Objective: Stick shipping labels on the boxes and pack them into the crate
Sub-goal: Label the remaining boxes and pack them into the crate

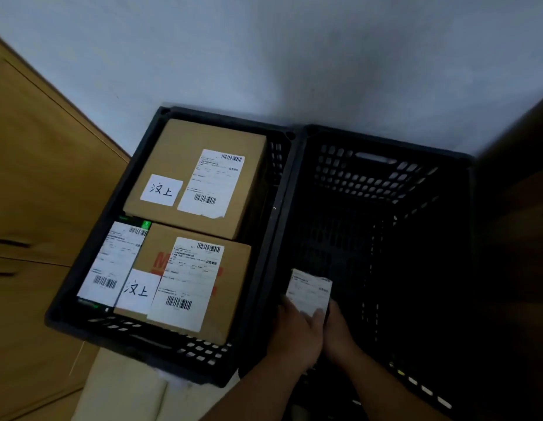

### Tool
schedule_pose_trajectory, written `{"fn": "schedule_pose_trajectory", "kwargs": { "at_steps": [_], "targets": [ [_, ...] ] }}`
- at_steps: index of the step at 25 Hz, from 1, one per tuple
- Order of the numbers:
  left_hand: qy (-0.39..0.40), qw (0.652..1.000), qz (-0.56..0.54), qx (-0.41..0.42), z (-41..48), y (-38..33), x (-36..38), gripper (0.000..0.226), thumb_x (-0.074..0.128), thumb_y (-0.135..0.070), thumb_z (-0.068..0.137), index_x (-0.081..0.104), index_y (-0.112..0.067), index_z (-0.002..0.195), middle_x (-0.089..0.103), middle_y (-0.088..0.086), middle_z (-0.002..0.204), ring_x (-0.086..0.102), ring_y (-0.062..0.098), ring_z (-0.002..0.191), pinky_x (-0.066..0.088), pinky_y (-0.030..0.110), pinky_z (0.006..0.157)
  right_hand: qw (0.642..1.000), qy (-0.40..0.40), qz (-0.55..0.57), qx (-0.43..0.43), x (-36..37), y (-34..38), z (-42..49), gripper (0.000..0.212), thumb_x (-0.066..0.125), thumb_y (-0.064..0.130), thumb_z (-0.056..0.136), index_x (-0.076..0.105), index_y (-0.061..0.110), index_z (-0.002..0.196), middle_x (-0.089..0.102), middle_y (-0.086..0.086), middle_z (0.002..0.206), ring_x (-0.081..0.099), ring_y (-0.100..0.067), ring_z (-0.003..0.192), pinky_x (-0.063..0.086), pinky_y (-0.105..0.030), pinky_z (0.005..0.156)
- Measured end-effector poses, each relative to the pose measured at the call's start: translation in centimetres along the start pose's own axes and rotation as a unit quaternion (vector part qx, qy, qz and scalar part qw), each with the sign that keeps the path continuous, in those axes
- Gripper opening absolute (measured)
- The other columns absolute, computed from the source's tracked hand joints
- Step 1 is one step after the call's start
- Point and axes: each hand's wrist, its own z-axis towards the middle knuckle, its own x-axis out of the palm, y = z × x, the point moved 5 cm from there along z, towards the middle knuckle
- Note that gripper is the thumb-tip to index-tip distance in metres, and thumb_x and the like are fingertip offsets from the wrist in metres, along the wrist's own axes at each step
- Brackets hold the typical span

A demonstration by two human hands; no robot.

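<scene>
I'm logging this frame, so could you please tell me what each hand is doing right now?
Left hand: holds the labelled package.
Right hand: beside the package, fingers hidden; cannot tell.

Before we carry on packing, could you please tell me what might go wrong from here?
The labelled package, held by the left hand and right hand in the dark right crate, could slip and land label-down. The label on the rear box in the left crate has a ragged lower edge and might peel further.
</scene>
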Motion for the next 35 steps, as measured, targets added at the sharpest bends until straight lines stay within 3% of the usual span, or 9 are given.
{"fn": "schedule_pose_trajectory", "kwargs": {
  "at_steps": [4, 9, 13, 16, 19, 22, 25, 28, 35],
  "targets": [
    [0.032, 0.995, -0.070, -0.070, 2.5, 2.2, 1.1, 0.090, 0.045, -0.052, 0.104, -0.011, -0.012, 0.161, 0.018, 0.007, 0.168, 0.029, 0.024, 0.150, 0.026, 0.030, 0.120, 0.998, 0.022, 0.013, 0.061, 1.6, -2.9, 2.8, 0.024, 0.046, 0.009, 0.106, 0.060, 0.006, 0.126, 0.070, -0.003, 0.108, 0.071, -0.011, 0.093, 0.054, -0.011, 0.065],
    [0.005, 0.993, -0.051, -0.106, 3.3, 2.5, 2.0, 0.084, 0.040, -0.048, 0.106, -0.012, -0.009, 0.161, 0.006, 0.010, 0.170, 0.023, 0.027, 0.153, 0.025, 0.036, 0.124, 0.988, -0.017, 0.072, 0.134, 2.1, -5.4, 5.0, 0.041, 0.028, 0.020, 0.111, 0.065, 0.009, 0.100, 0.071, -0.011, 0.096, 0.065, -0.018, 0.083, 0.053, -0.015, 0.054],
    [-0.027, 0.996, 0.003, -0.079, 3.5, 2.8, 2.1, 0.072, 0.038, -0.040, 0.108, 0.001, -0.007, 0.161, 0.025, 0.011, 0.164, 0.038, 0.025, 0.145, 0.035, 0.033, 0.118, 0.976, -0.070, 0.118, 0.172, 2.3, -6.6, 5.4, 0.044, 0.029, 0.030, 0.111, 0.065, 0.011, 0.095, 0.070, -0.011, 0.094, 0.063, -0.020, 0.079, 0.047, -0.026, 0.059],
    [-0.009, 0.997, 0.018, -0.080, 3.8, 2.7, 2.0, 0.065, 0.039, -0.038, 0.109, 0.014, -0.005, 0.158, 0.044, 0.010, 0.152, 0.052, 0.021, 0.131, 0.044, 0.022, 0.099, 0.962, -0.077, 0.163, 0.203, 2.0, -6.8, 6.0, 0.051, 0.027, 0.034, 0.109, 0.069, 0.009, 0.093, 0.072, -0.013, 0.092, 0.065, -0.024, 0.081, 0.047, -0.028, 0.065],
    [0.020, 0.995, 0.062, -0.081, 3.8, 2.7, 2.5, 0.056, 0.035, -0.041, 0.109, 0.034, -0.004, 0.151, 0.047, 0.010, 0.147, 0.055, 0.022, 0.126, 0.047, 0.024, 0.098, 0.970, -0.069, 0.108, 0.206, 1.2, -6.5, 5.5, 0.047, 0.029, 0.029, 0.110, 0.068, 0.007, 0.095, 0.071, -0.015, 0.097, 0.065, -0.026, 0.083, 0.046, -0.026, 0.060],
    [0.038, 0.993, 0.088, -0.072, 2.8, 2.1, 2.4, 0.051, 0.036, -0.044, 0.108, 0.048, -0.008, 0.142, 0.051, 0.011, 0.143, 0.056, 0.023, 0.125, 0.048, 0.029, 0.102, 0.983, 0.015, 0.029, 0.182, 1.0, -5.4, 4.1, 0.029, 0.040, 0.015, 0.109, 0.061, 0.002, 0.124, 0.065, -0.019, 0.124, 0.064, -0.023, 0.098, 0.049, -0.008, 0.058],
    [0.024, 0.993, 0.116, -0.024, 0.8, 0.7, 1.3, 0.049, 0.037, -0.046, 0.106, 0.052, -0.010, 0.135, 0.054, 0.009, 0.136, 0.057, 0.024, 0.120, 0.049, 0.031, 0.101, 0.988, 0.050, -0.031, 0.144, -0.5, -2.5, 2.4, 0.022, 0.051, 0.018, 0.105, 0.053, 0.012, 0.126, 0.061, -0.005, 0.127, 0.062, -0.013, 0.099, 0.053, -0.016, 0.079],
    [0.020, 0.995, 0.097, 0.019, -2.9, -1.2, -0.3, 0.044, 0.040, -0.043, 0.106, 0.061, -0.008, 0.121, 0.062, 0.007, 0.126, 0.062, 0.021, 0.110, 0.053, 0.036, 0.098, 0.984, 0.058, -0.145, 0.081, -2.7, 1.5, -1.4, 0.044, 0.066, 0.021, 0.096, 0.041, 0.026, 0.131, 0.054, 0.004, 0.123, 0.053, -0.009, 0.105, 0.043, -0.018, 0.090],
    [-0.015, 0.967, 0.209, 0.143, -16.6, -11.8, -3.6, 0.048, 0.045, -0.040, 0.105, 0.045, -0.020, 0.149, 0.049, 0.000, 0.149, 0.048, 0.013, 0.135, 0.038, 0.021, 0.107, 0.985, -0.038, -0.160, 0.055, -15.2, 12.7, -18.2, 0.067, 0.071, 0.028, 0.092, 0.036, 0.023, 0.150, 0.051, 0.015, 0.116, 0.053, -0.006, 0.110, 0.043, -0.018, 0.094]
  ]
}}
